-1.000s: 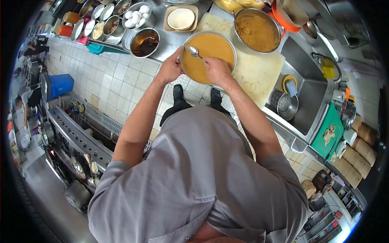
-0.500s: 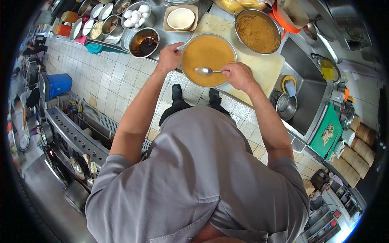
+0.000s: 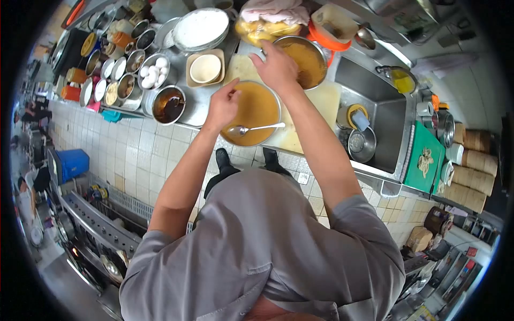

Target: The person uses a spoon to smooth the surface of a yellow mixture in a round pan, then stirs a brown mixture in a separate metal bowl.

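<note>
A round metal pan [image 3: 276, 119] holds a smooth orange-yellow mixture and stands at the counter's front edge. In it lies a metal spoon [image 3: 257, 128], its handle resting over the right rim. My left hand [image 3: 222, 107] overlaps the pan's left rim, index finger stretched out and thumb apart, the other fingers partly hidden. Farther back, my right hand [image 3: 278, 68] is off the spoon, fingers spread and holding nothing. It reaches over the left rim of a second metal bowl [image 3: 306, 63], filled with a thicker brown-orange mass. Its fingertips come near a plastic bag of yellow food [image 3: 270, 31].
Left of the pan are a pot of dark sauce [image 3: 169, 105], a bowl of eggs [image 3: 154, 74] and a cream bowl [image 3: 205, 69] on a tray. A white cutting board [image 3: 316, 115] lies under the pans. A sink [image 3: 385, 101] and a green board [image 3: 423, 155] are rightward.
My right hand has let go of the spoon and moved back toward the second bowl. My left hand has shifted inward over the pan's rim. The view has tilted toward the back counter.
</note>
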`<state>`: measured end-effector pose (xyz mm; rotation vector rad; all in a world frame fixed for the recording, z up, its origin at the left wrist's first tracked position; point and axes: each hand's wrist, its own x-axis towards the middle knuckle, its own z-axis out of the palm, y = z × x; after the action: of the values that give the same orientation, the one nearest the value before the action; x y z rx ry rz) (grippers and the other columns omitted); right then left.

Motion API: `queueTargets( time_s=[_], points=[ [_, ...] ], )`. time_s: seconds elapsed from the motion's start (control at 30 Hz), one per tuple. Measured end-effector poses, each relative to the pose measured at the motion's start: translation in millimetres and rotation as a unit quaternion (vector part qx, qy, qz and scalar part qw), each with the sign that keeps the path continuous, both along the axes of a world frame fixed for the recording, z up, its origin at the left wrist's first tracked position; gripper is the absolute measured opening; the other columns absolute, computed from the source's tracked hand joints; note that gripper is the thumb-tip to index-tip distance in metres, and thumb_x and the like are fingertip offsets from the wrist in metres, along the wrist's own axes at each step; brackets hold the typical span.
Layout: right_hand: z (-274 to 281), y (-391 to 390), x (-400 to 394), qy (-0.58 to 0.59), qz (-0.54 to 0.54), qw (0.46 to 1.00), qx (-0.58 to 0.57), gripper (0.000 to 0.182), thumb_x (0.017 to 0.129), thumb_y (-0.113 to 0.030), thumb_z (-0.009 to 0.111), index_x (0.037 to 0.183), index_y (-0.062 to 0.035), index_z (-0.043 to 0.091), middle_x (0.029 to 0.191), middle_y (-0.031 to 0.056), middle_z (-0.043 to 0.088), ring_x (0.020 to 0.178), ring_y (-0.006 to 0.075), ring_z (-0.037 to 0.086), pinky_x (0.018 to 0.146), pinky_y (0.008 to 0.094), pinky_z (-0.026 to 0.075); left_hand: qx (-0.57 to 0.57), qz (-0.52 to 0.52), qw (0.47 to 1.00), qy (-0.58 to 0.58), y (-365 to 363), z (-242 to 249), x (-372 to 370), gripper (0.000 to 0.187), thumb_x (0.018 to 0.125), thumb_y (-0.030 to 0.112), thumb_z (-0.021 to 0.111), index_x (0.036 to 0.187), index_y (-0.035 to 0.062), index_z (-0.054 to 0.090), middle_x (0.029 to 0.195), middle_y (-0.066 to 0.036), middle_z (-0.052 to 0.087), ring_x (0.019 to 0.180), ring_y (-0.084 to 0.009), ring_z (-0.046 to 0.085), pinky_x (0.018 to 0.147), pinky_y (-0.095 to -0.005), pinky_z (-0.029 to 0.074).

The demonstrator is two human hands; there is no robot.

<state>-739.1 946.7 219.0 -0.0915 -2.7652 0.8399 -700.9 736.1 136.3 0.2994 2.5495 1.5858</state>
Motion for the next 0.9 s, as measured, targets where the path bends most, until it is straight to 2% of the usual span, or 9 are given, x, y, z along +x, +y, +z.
queueTargets(
  time_s=[0.1,0.27,0.3,0.33,0.43,0.57,0.6,0.63,0.9],
  points=[
    [-12,32,-32,-0.054,0.006,0.997,0.052,0.030,0.100,-0.030,0.064,0.109,-0.0059,0.079,0.107,0.0240,0.078,0.102,0.0442,0.074,0.088,0.0570,0.059,0.062,0.017,0.988,-0.142,72,30,-39,0.051,0.106,0.013,0.068,0.155,0.0041,0.060,0.089,-0.007,0.071,0.078,-0.0143,0.067,0.065,-0.0322,0.058],
    [15,135,44,-0.221,0.020,0.964,0.144,0.024,0.095,-0.020,0.064,0.104,-0.0061,0.082,0.109,0.0219,0.079,0.102,0.0418,0.076,0.090,0.0549,0.060,0.077,-0.056,0.982,-0.161,119,18,-90,0.053,0.103,0.006,0.064,0.155,0.0077,0.061,0.089,-0.005,0.069,0.072,-0.0138,0.066,0.061,-0.0304,0.058],
    [17,137,59,-0.202,0.034,0.966,0.157,0.023,0.095,-0.018,0.064,0.103,-0.0074,0.083,0.108,0.0214,0.080,0.102,0.0414,0.076,0.089,0.0539,0.060,0.092,-0.083,0.976,-0.180,124,22,-88,0.053,0.102,0.004,0.064,0.155,0.0084,0.061,0.089,-0.005,0.069,0.070,-0.0133,0.065,0.060,-0.0300,0.057],
    [18,141,74,-0.183,0.046,0.967,0.170,0.022,0.094,-0.017,0.064,0.102,-0.0088,0.083,0.107,0.0210,0.080,0.101,0.0410,0.077,0.088,0.0530,0.061,0.114,-0.070,0.975,-0.179,132,26,-81,0.047,0.095,0.005,0.059,0.140,0.0073,0.071,0.088,-0.006,0.071,0.067,-0.0155,0.066,0.060,-0.0344,0.056],
    [16,145,92,-0.168,0.072,0.959,0.218,0.020,0.093,-0.013,0.065,0.096,-0.0114,0.084,0.103,0.0186,0.081,0.102,0.0379,0.078,0.090,0.0491,0.062,0.057,-0.172,0.959,-0.220,158,40,-75,0.049,0.101,0.006,0.060,0.149,0.0124,0.068,0.083,-0.003,0.067,0.064,-0.0111,0.060,0.056,-0.0310,0.053],
    [43,165,100,-0.261,0.092,0.914,0.297,0.021,0.092,-0.014,0.066,0.103,-0.0128,0.083,0.104,0.0153,0.082,0.103,0.0346,0.079,0.089,0.0485,0.062,0.024,-0.094,0.992,-0.077,198,-6,-64,0.032,0.111,0.021,0.061,0.134,0.0026,0.075,0.100,-0.009,0.078,0.088,-0.0189,0.071,0.084,-0.0343,0.058],
    [58,178,111,-0.276,0.106,0.905,0.306,0.021,0.092,-0.015,0.066,0.105,-0.0143,0.083,0.104,0.0156,0.081,0.102,0.0351,0.079,0.089,0.0498,0.062,0.033,-0.067,0.997,-0.031,201,-3,-55,0.033,0.111,0.027,0.061,0.123,0.0004,0.078,0.110,-0.021,0.081,0.099,-0.0276,0.075,0.096,-0.0389,0.056],
    [66,186,119,-0.291,0.120,0.895,0.317,0.022,0.092,-0.016,0.067,0.108,-0.0158,0.082,0.103,0.0158,0.081,0.100,0.0357,0.079,0.088,0.0511,0.062,0.049,-0.056,0.997,-0.031,203,-6,-52,0.033,0.111,0.026,0.061,0.123,0.0002,0.078,0.108,-0.020,0.081,0.097,-0.0267,0.074,0.094,-0.0384,0.056],
    [4,180,134,-0.292,0.132,0.936,0.145,0.019,0.092,-0.019,0.067,0.100,-0.0150,0.083,0.103,0.0145,0.081,0.099,0.0370,0.078,0.084,0.0514,0.062,0.125,-0.021,0.987,-0.094,207,-5,-29,0.031,0.111,0.020,0.064,0.125,-0.0046,0.076,0.098,-0.007,0.078,0.091,-0.0137,0.066,0.086,-0.0318,0.054]
  ],
)
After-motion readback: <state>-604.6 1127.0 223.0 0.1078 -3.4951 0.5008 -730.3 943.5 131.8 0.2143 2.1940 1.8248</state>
